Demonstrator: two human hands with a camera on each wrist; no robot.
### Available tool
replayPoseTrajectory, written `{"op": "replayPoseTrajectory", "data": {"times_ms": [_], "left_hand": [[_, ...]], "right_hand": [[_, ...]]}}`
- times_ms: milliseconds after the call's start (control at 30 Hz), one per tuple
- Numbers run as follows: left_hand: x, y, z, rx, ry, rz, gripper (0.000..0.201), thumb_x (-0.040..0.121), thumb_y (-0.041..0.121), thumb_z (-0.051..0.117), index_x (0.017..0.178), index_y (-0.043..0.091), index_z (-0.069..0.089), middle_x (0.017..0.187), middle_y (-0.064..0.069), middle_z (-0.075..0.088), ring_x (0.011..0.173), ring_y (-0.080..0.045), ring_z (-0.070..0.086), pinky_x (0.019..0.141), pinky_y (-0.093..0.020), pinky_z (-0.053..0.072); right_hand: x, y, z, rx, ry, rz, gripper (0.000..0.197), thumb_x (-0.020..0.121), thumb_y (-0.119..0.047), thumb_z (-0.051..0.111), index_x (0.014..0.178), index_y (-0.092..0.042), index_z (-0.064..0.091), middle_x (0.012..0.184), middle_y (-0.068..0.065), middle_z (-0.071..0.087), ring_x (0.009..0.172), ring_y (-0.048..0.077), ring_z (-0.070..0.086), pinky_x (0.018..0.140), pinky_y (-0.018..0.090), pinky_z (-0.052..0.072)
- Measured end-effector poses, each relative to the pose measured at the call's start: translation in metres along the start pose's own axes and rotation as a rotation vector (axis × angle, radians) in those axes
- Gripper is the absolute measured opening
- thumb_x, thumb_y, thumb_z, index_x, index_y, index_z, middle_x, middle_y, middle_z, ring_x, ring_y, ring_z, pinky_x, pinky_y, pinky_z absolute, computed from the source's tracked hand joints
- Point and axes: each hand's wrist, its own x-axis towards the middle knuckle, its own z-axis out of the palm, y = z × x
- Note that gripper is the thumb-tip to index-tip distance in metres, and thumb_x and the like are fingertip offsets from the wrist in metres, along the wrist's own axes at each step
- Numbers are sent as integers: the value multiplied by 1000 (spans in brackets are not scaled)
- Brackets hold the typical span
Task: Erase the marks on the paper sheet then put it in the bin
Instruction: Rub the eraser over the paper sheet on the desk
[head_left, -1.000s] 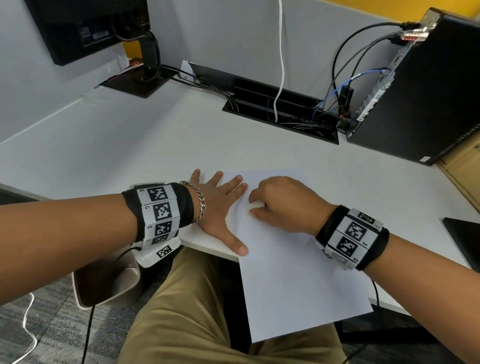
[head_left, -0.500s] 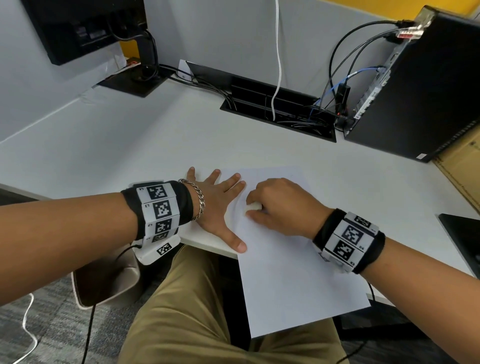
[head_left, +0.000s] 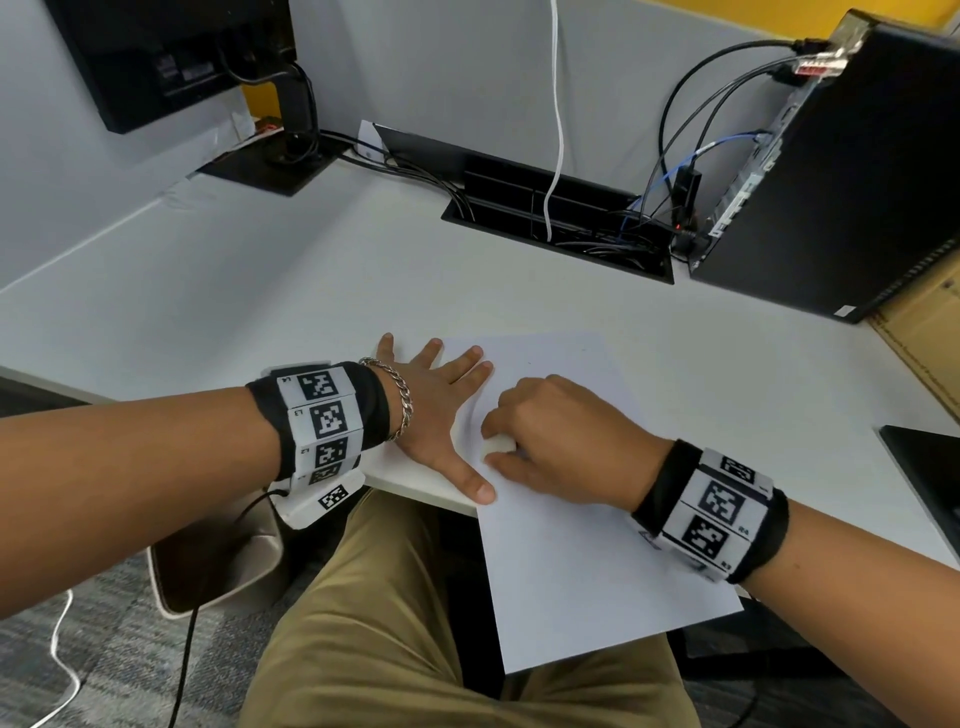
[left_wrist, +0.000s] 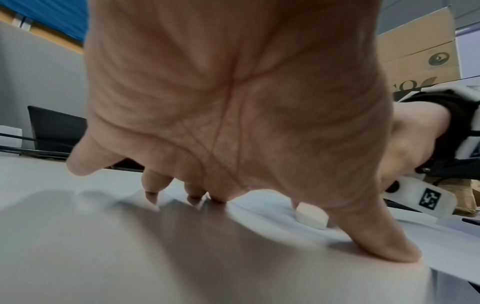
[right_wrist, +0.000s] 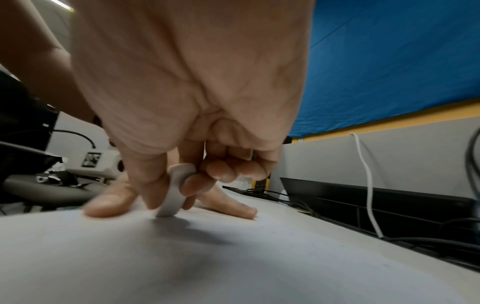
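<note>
Right hand (head_left: 561, 441) sits slightly nearer the desk's front edge than a second ago, eraser stroke small; left hand (head_left: 441, 410) and sheet barely shifted. Right-hand fingers are curled, thumb and fingertips pinching a small white eraser (head_left: 500, 446), its lower end pressed on the paper sheet (head_left: 582, 561); the right wrist view shows the eraser (right_wrist: 174, 190) standing nearly upright between thumb and finger, tip touching paper. Eraser sits just beside the left thumb, between the two hands. Left hand is flat and spread, fingers straight, thumb and fingertips pressing the sheet's left edge down; the left wrist view shows the thumb (left_wrist: 376, 236) pinning the paper with the eraser (left_wrist: 311, 216) just past it. Sheet's long axis runs from the far middle of the desk (head_left: 260, 291) toward the person and a bit to their right; its near end overhangs the desk's front edge above the lap. No marks readable on it, too faint to tell, so how much erasing remains is unclear. Judgement: erasing step is in hand, and the bare length of sheet lies toward the person from the eraser, so strokes likely work along that axis while the left hand anchors. A bin-like container (head_left: 208, 561) sits on the floor below the desk's front edge, under the left forearm, so the left hand is nearer for the drop. Overhanging end may buckle under hard rubbing.
</note>
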Motion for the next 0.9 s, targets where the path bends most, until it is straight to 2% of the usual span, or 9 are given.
{"op": "replayPoseTrajectory", "data": {"times_ms": [133, 233, 433, 500, 633, 700, 800, 900], "left_hand": [[0, 0, 1, 5, 3, 0, 158, 41, 114, 44, 156, 39, -34, 165, 19, -36, 158, -31, -25, 116, -77, -13], [0, 0, 0, 6, 3, 2, 157, 42, 113, 44, 156, 39, -33, 165, 19, -36, 158, -31, -25, 116, -77, -12], [0, 1, 0, 13, 0, 0, 158, 43, 113, 45, 156, 38, -33, 164, 18, -37, 158, -31, -25, 116, -77, -13], [0, 1, 0, 14, 2, -4, 158, 43, 113, 45, 157, 37, -33, 165, 18, -37, 158, -31, -24, 117, -77, -12], [-2, 1, -1, 13, 9, -4, 156, 45, 113, 46, 158, 37, -32, 166, 17, -34, 158, -32, -22, 118, -75, -12], [-2, 1, -1, 15, 15, -1, 156, 45, 113, 45, 158, 37, -32, 167, 17, -34, 159, -31, -22, 118, -75, -11], [-3, 1, -1, 29, 19, -7, 156, 46, 113, 45, 159, 36, -30, 167, 17, -33, 159, -31, -21, 118, -74, -11], [-5, 3, -3, 45, 23, -7, 156, 46, 113, 45, 159, 36, -30, 167, 16, -33, 159, -31, -21, 119, -73, -12]], "right_hand": [[4, 10, -4, 6, 17, 37, 32, 99, -46, 54, 119, -27, 70, 99, -5, 65, 99, 18, 58, 79, 29, 28], [9, 13, -4, 11, 58, 95, 33, 99, -46, 53, 117, -24, 70, 100, -3, 65, 99, 21, 58, 78, 29, 28], [-7, -2, 1, 18, 4, 25, 33, 100, -46, 54, 118, -24, 70, 97, -4, 65, 96, 19, 57, 80, 30, 35], [-3, 3, -2, 6, 7, 31, 32, 99, -47, 54, 117, -27, 71, 94, -7, 65, 95, 17, 58, 78, 31, 33], [10, 12, -7, -9, 47, 107, 29, 98, -45, 53, 110, -25, 71, 84, -11, 51, 94, 19, 57, 76, 31, 28], [8, 12, -5, 9, 43, 107, 29, 98, -44, 54, 111, -24, 71, 85, -9, 53, 95, 19, 57, 76, 30, 29], [-2, 10, -5, 77, -2, 87, 31, 97, -45, 58, 121, -28, 71, 95, -8, 64, 96, 16, 58, 76, 29, 32], [-17, 13, -12, 136, 51, 158, 33, 97, -45, 58, 123, -29, 69, 99, -8, 66, 95, 15, 59, 81, 32, 45]]}}
